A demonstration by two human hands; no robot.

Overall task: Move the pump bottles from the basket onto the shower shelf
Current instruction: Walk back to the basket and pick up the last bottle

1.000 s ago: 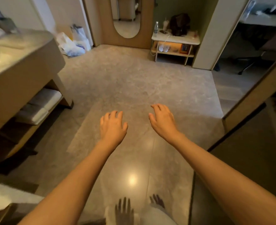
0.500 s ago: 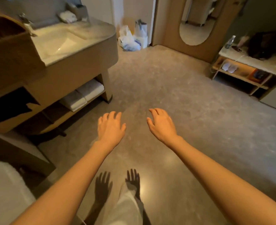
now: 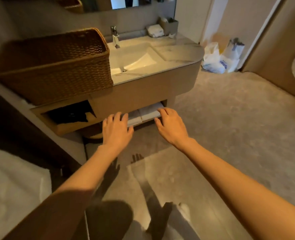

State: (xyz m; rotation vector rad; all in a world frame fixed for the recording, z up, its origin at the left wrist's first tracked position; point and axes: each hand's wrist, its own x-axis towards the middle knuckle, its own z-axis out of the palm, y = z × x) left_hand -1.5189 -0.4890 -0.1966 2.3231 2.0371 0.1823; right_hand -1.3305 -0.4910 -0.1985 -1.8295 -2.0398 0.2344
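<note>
Wicker fills the upper left of the frame: the basket (image 3: 56, 66) stands on the left end of the vanity (image 3: 160, 84), just beside the sink (image 3: 136, 58). Half a second ago it was only a dark edge at the frame's upper left corner, and a second ago it was out of view, with the view facing the far door. The view has swung left, so the basket now sits large and near, above and to the left of both hands. That puts the first pickup within reach, by my judgement; nothing has been moved yet.

Both hands hang out in front, low and central, over the floor before the vanity's lower shelf. The left hand (image 3: 116, 130) is spread flat, palm down, holding nothing. The right hand (image 3: 171, 127) is likewise open, fingers loosely splayed and empty. Their pose matches the earlier frames.

No pump bottles can be seen: the basket's near wall hides its inside from this angle. No shower shelf is in view either; a white mass at the lower left is cut off and too blurred to name. Folded towels (image 3: 143, 115) lie on the lower shelf, partly behind the fingers. The whole frame is soft with motion.
</note>
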